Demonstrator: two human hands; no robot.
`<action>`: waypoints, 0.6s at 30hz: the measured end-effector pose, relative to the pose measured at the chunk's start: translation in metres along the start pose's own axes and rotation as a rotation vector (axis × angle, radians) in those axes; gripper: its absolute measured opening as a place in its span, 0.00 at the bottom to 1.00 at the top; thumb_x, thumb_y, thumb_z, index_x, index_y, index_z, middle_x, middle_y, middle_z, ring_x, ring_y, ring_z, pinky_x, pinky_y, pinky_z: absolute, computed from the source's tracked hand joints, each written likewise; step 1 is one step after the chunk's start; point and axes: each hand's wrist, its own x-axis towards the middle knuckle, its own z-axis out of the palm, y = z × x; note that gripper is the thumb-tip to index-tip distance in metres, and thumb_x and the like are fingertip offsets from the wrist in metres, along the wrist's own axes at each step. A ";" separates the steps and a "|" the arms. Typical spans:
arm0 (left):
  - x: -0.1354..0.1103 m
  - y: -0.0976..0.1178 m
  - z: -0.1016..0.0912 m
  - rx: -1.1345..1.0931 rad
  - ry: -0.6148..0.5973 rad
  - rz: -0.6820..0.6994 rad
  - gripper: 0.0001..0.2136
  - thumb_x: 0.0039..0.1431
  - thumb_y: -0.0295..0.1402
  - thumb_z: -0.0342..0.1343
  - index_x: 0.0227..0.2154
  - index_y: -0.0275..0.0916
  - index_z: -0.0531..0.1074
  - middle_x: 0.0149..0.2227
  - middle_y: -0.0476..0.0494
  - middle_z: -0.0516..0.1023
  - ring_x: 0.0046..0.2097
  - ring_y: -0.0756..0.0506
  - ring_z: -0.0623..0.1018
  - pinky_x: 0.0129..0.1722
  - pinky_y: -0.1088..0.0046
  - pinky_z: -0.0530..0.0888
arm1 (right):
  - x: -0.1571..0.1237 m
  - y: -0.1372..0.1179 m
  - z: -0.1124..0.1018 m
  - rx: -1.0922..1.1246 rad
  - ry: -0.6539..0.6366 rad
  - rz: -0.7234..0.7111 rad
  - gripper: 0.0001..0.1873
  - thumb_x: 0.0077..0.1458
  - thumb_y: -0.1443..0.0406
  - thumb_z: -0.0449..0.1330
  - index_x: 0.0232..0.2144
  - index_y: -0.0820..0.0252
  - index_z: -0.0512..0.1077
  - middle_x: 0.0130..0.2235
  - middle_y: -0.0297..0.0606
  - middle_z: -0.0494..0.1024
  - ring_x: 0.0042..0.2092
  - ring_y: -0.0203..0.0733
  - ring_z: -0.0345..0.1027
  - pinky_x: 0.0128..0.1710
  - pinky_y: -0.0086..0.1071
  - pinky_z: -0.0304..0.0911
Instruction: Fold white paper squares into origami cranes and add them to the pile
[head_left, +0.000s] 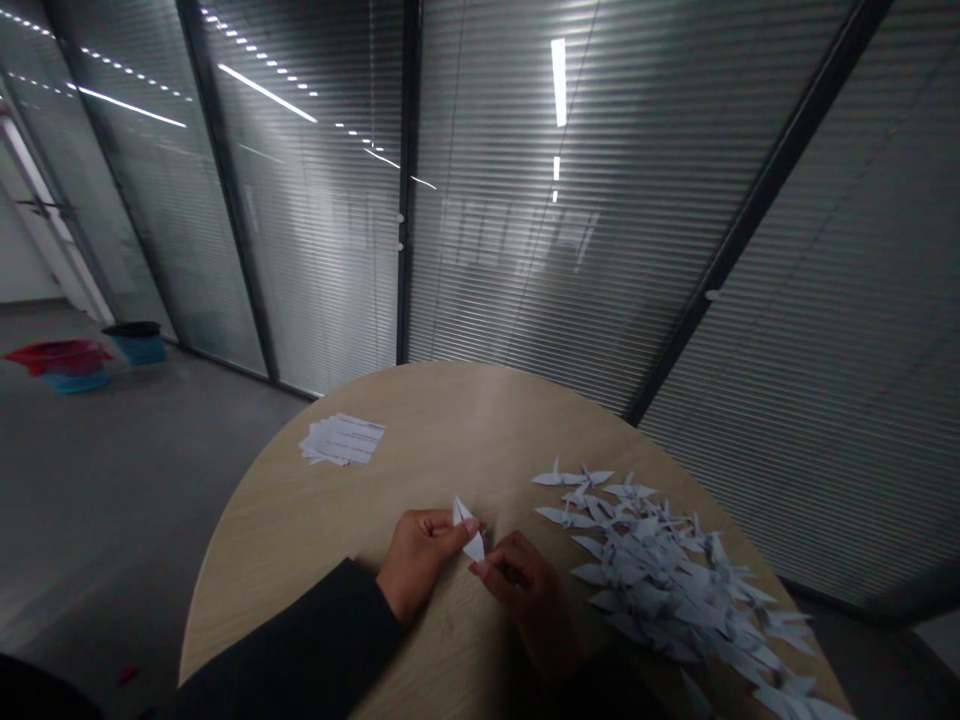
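Note:
Between my hands, just above the table, is a small folded piece of white paper, narrow and pointed at its ends. My left hand pinches it around the middle, thumb on top. At its lower end, the thumb and forefinger of my right hand close on the tip. To the right of my hands lies a large heap of white folded paper cranes. A loose stack of printed paper sheets rests at the left of the table.
The round wooden table stands close to a glass partition with blinds. On the floor at the left are a bin with a red liner and a blue bin with a dark liner.

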 end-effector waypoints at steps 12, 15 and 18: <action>-0.004 0.006 0.003 0.266 -0.120 0.199 0.23 0.55 0.53 0.55 0.34 0.36 0.80 0.35 0.42 0.81 0.40 0.40 0.77 0.42 0.69 0.70 | 0.002 -0.003 -0.005 0.048 -0.014 0.099 0.20 0.50 0.47 0.55 0.24 0.57 0.69 0.26 0.33 0.69 0.30 0.40 0.64 0.29 0.30 0.59; -0.004 0.007 0.003 0.209 -0.108 0.169 0.28 0.54 0.57 0.53 0.41 0.37 0.79 0.44 0.39 0.80 0.50 0.37 0.75 0.53 0.64 0.66 | 0.004 -0.005 -0.010 0.061 -0.002 0.143 0.23 0.50 0.44 0.53 0.22 0.56 0.67 0.23 0.32 0.68 0.28 0.40 0.64 0.29 0.31 0.58; 0.000 0.001 0.001 -0.031 -0.084 -0.007 0.36 0.48 0.63 0.53 0.46 0.35 0.76 0.49 0.34 0.77 0.53 0.35 0.72 0.55 0.59 0.66 | 0.004 -0.006 -0.013 0.098 -0.045 0.144 0.23 0.50 0.43 0.53 0.22 0.55 0.67 0.23 0.32 0.68 0.29 0.40 0.63 0.30 0.30 0.58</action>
